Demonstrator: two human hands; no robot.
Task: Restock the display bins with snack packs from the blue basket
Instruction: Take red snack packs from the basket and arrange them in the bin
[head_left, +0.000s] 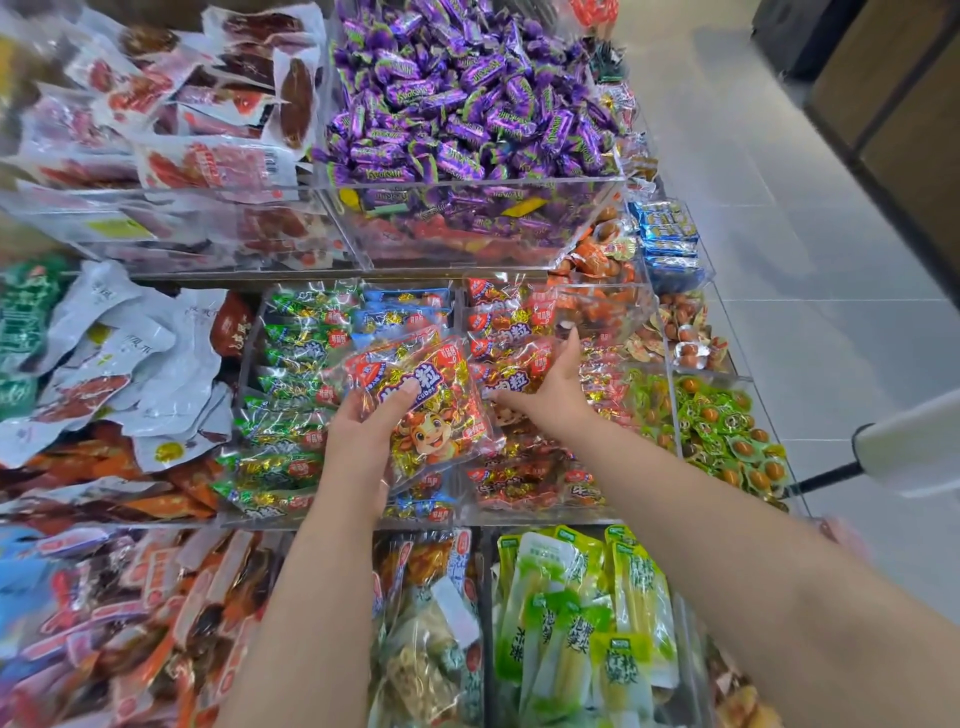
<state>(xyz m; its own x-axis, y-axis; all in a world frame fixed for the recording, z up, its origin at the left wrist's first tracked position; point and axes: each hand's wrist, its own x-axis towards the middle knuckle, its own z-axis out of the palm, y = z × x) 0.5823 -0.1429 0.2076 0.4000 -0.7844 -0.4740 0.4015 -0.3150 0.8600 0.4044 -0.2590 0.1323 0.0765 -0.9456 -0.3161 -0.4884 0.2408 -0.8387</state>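
Clear acrylic display bins crowd the shop shelving, heaped with wrapped sweets and sealed snacks, beside a pale tiled floor. The left hand grips a red snack pack by its near-left edge, fingers curled over the front. The pack hangs above the bins, its long axis running roughly away from the person. The matching red-pack bin lies just to its right. There the right hand rests on the stock with straight, spread fingers, so it is nearer. The pack probably has to travel right. The blue basket is out of view.
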